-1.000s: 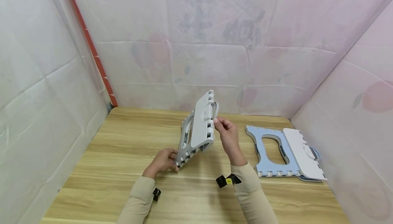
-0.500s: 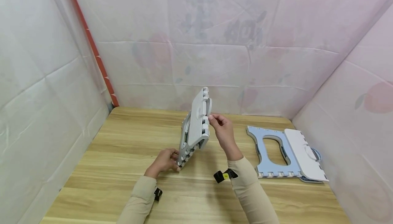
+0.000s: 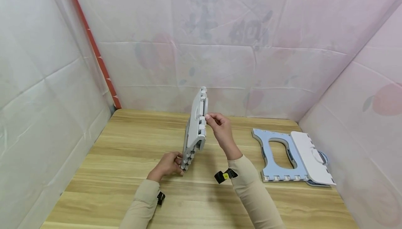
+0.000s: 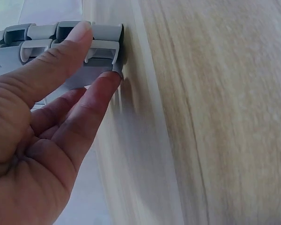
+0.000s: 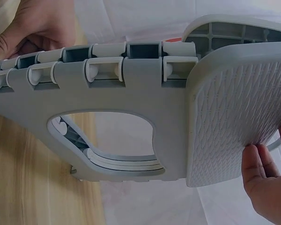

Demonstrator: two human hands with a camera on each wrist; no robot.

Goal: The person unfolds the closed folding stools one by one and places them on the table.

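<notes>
A grey folding step stool [image 3: 194, 126], folded nearly flat, stands tilted on edge over the middle of the table. My left hand [image 3: 169, 163] pinches its lower near corner, thumb on the hinged edge [image 4: 40, 35] and fingers beneath. Higher up, my right hand [image 3: 222, 133] pinches the top panel's hinged edge beside the handle slot. From the right wrist, the ridged panel [image 5: 234, 108] shows next to my right fingertips, and the side leg [image 5: 173, 122] with its rounded opening lies left of it. The stool's far side is hidden.
A second folding step stool [image 3: 270, 168], pale blue with a white top, lies flat at the table's right side. The wood-grain table [image 3: 125, 145] backs onto a sheet-covered wall [image 3: 213, 65]. More sheeting rises at both sides.
My right hand has moved left with the stool's upper part, turning the stool steeper and more edge-on. My left hand has stayed nearly still at the lower corner.
</notes>
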